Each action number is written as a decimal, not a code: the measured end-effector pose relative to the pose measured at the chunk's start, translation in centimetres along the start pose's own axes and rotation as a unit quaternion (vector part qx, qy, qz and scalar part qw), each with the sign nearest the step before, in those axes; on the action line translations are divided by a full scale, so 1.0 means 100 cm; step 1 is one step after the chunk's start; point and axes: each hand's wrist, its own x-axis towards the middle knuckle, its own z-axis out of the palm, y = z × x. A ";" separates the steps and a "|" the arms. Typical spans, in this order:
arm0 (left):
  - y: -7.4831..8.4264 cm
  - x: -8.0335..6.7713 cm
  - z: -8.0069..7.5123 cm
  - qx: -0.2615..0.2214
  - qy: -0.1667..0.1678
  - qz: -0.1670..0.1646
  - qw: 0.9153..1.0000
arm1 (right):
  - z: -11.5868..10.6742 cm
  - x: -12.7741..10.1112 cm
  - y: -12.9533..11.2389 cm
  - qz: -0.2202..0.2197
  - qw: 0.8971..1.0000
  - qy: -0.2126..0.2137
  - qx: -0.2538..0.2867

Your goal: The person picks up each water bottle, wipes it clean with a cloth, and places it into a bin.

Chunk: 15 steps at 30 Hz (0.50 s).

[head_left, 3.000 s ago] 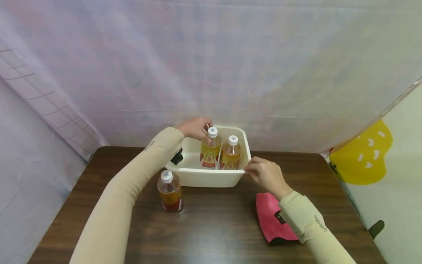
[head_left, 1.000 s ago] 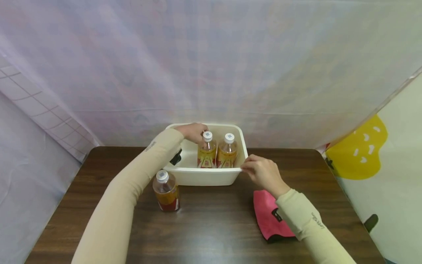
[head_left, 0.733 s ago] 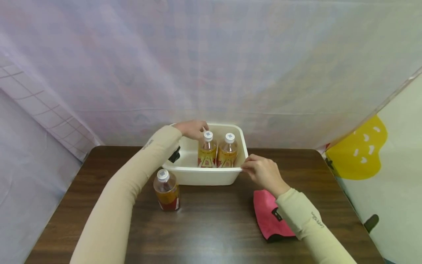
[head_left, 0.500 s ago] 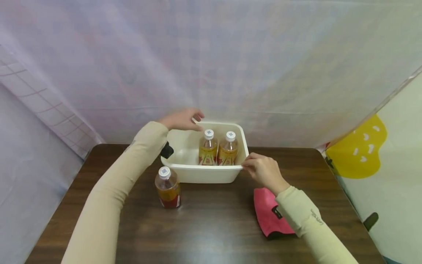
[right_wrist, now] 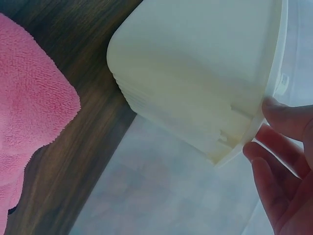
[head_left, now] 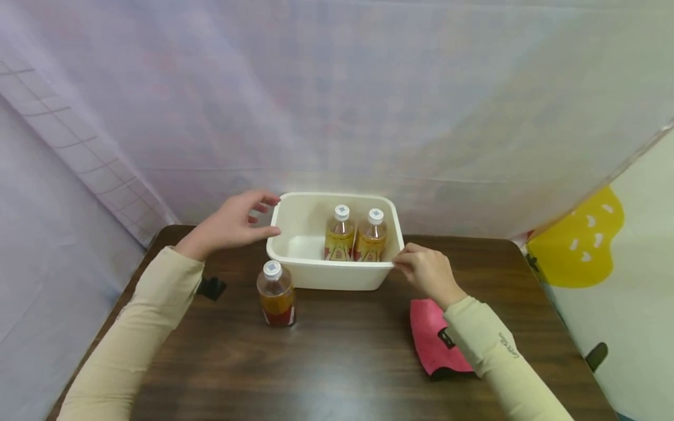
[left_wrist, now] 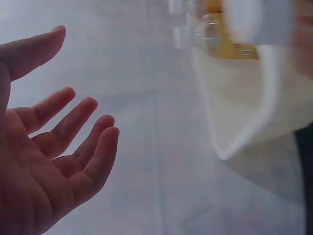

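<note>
The left hand (head_left: 230, 225) has let go of the left bottle (head_left: 339, 241) in the tub (head_left: 332, 275) and pulled back outside its left rim, fingers loose and empty.

Beige long sleeves (head_left: 131, 345) w/ small dark script near right cuff, bare hands.

Two bottles (head_left: 355, 241) fill the tub's (head_left: 337, 276) right half; left half free.

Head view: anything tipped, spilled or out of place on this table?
Nothing stands out. Two bottles stand upright in the white tub, a third bottle stands upright on the table in front of it, and no liquid shows on the wood. A pink cloth lies crumpled by the right sleeve.
</note>
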 end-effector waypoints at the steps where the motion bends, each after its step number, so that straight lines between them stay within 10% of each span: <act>1: -0.004 -0.006 0.004 -0.001 0.005 -0.003 1.000 | 0.000 0.000 0.001 -0.001 1.000 0.001 0.000; 15: -0.056 -0.050 0.057 -0.032 0.014 -0.045 0.998 | 0.002 0.003 0.009 -0.006 1.000 0.000 -0.009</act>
